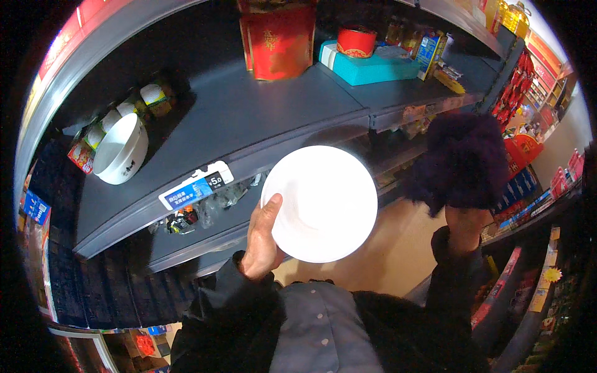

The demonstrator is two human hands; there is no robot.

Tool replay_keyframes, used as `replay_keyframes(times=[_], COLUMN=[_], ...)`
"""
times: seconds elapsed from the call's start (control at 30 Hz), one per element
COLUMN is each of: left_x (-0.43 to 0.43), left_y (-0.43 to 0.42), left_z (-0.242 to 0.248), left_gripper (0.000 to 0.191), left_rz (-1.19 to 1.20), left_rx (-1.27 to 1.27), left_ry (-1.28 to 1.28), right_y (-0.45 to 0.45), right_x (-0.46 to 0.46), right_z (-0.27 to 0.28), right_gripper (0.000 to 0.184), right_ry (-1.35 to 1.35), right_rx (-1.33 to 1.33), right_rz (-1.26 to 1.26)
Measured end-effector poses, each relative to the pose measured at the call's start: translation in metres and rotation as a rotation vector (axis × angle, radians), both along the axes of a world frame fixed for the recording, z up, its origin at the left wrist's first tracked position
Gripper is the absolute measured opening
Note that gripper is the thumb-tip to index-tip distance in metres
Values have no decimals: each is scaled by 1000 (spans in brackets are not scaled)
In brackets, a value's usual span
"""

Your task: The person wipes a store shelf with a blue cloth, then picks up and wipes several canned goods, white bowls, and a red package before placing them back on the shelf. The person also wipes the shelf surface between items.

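Note:
My left hand (263,233) grips the rim of a round white bowl (326,200), thumb on its inner side. Strong glare washes out most of the bowl's surface. It is held in front of my body, before the shelf edge. Off to the right, a dark purple fluffy duster or cloth (459,161) bunches over my right hand (464,226) and hides its fingers. A second white bowl (122,151), with a small dark mark on its side, leans tilted on the left of the dark grey shelf (242,109).
Several small cans (154,95) stand behind the tilted bowl. Farther back are a red bag (280,44) and a turquoise box (373,67) bearing a red tin (357,41). A price tag (196,185) sticks up along the shelf's front edge. Stocked racks (536,298) line the right side.

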State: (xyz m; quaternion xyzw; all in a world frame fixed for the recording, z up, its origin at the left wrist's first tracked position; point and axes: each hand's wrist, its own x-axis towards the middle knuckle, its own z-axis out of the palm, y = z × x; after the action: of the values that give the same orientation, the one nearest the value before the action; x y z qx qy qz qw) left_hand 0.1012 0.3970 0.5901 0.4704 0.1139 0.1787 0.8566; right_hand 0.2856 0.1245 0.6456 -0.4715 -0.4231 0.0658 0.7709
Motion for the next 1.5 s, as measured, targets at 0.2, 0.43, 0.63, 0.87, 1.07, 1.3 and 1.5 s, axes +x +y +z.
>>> replay_keyframes(times=[0.2,0.43,0.63,0.87,1.07,1.3,1.5], left_x=[9,5,10,10,20,27,23], left_y=[-14,-14,8,-6,-13,-13,-8], left_z=[-2,7,-42,-33,-11,-17,-11], left_gripper=[56,54,69,78,56,44,57], left_rz=[75,393,389,356,240,345,311], left_rx=[546,1022,1338,1008,940,16,-352], left_ry=[-58,-154,-400,-211,-135,-125,39], right_y=[86,120,127,105,91,110,90], right_x=[-6,-13,-60,-10,-16,-44,-75], right_z=[6,-47,-138,-74,-32,-98,-118], right_gripper=[64,57,58,67,78,65,60], right_ry=[-543,-142,-294,-346,-886,206,358], right_rx=[-568,-558,-421,-357,-584,-131,-290], right_rz=[-215,-418,-294,-367,-488,-235,-23])
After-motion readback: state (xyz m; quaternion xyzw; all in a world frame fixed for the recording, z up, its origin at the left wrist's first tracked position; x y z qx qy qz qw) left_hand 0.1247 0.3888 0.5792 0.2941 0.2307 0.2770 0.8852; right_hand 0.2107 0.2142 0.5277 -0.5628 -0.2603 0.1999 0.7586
